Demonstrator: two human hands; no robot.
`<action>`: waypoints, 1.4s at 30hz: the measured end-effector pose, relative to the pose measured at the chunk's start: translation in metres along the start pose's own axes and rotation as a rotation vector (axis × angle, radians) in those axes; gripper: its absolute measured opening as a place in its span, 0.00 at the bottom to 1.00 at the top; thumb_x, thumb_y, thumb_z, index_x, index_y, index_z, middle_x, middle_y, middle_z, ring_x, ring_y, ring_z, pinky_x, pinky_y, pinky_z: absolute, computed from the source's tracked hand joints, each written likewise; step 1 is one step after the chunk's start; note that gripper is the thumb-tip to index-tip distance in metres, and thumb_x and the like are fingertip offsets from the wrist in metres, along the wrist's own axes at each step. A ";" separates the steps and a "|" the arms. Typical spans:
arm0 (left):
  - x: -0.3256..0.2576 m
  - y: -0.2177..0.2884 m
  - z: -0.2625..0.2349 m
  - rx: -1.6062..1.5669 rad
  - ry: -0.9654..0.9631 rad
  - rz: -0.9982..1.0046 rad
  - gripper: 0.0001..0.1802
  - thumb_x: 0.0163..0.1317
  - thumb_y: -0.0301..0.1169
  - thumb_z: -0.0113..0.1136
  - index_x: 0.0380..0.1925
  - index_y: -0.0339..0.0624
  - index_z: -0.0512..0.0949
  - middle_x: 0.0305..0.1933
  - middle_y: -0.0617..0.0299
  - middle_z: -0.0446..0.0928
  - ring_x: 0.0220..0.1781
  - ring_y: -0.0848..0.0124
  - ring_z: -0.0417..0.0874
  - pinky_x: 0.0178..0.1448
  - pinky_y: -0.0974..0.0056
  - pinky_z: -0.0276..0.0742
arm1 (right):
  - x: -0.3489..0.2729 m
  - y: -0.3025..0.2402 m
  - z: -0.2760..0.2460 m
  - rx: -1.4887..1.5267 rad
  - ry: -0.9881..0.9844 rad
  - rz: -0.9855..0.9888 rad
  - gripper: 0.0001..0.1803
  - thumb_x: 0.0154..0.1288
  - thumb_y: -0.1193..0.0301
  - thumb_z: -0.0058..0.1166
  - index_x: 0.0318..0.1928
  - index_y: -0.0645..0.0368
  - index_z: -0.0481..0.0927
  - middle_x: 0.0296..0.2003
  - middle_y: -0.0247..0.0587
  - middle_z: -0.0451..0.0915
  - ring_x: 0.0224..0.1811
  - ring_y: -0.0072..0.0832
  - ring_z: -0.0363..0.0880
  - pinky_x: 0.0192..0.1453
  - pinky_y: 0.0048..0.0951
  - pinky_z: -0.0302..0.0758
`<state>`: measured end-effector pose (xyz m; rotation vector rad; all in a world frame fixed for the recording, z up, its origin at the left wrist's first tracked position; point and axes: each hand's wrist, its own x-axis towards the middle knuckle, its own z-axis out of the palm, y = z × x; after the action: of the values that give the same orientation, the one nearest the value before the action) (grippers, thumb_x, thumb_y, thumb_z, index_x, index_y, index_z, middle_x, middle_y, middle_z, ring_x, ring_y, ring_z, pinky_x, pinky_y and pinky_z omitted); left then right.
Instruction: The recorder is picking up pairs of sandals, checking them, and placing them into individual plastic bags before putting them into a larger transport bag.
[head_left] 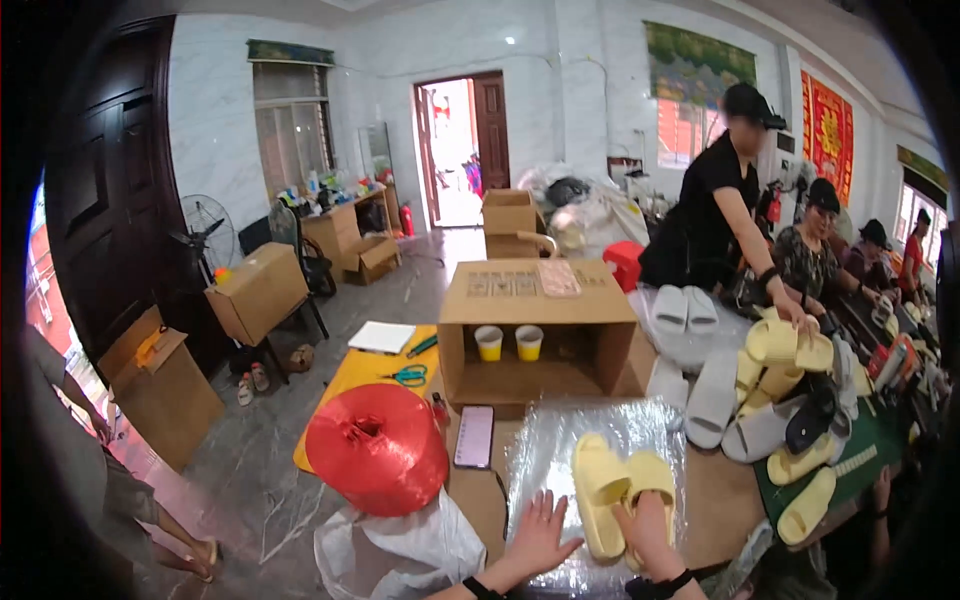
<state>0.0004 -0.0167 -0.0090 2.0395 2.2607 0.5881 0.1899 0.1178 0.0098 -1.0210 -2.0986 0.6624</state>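
A pair of pale yellow slippers (620,492) lies side by side on a clear plastic bag (560,440) spread on the brown table. My left hand (538,535) rests flat with fingers spread on the plastic, just left of the slippers, holding nothing. My right hand (648,530) presses down on the heel end of the right slipper. A black band circles each wrist.
A red spool of twine (378,447) and a phone (474,436) lie left of the bag. Behind stands an open cardboard box (536,330) with two yellow cups. Grey, black and yellow slippers (770,400) pile up at right, where several people work. A white bag (400,550) lies near.
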 end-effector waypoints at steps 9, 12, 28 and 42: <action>0.008 -0.006 0.003 0.040 -0.026 -0.016 0.50 0.66 0.61 0.49 0.72 0.26 0.55 0.76 0.26 0.50 0.80 0.35 0.47 0.80 0.40 0.41 | 0.018 0.001 0.015 -0.377 -0.138 0.016 0.36 0.62 0.46 0.61 0.37 0.76 0.79 0.40 0.72 0.76 0.45 0.59 0.76 0.50 0.51 0.74; 0.016 -0.007 -0.003 0.033 -0.017 -0.001 0.50 0.66 0.62 0.48 0.71 0.25 0.57 0.75 0.25 0.51 0.80 0.35 0.46 0.80 0.39 0.40 | 0.030 -0.013 0.010 -0.445 -0.252 0.130 0.40 0.61 0.40 0.59 0.34 0.76 0.81 0.32 0.69 0.80 0.39 0.58 0.81 0.45 0.49 0.78; 0.005 -0.003 0.004 -0.005 0.003 0.015 0.49 0.66 0.61 0.50 0.73 0.29 0.56 0.76 0.23 0.46 0.80 0.33 0.42 0.80 0.38 0.37 | 0.058 0.010 0.021 -0.358 -0.160 -0.015 0.23 0.67 0.56 0.57 0.33 0.69 0.78 0.33 0.63 0.79 0.38 0.55 0.80 0.44 0.51 0.76; 0.020 -0.017 -0.007 -0.124 -0.308 -0.092 0.50 0.58 0.48 0.55 0.75 0.34 0.51 0.79 0.26 0.36 0.82 0.35 0.33 0.80 0.38 0.31 | -0.022 0.013 -0.081 -0.199 0.152 0.234 0.16 0.66 0.65 0.58 0.32 0.70 0.77 0.28 0.57 0.78 0.32 0.52 0.78 0.37 0.47 0.72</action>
<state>-0.0203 -0.0003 -0.0028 1.8143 2.0711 0.3678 0.2684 0.1180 0.0435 -1.3986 -1.9579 0.4768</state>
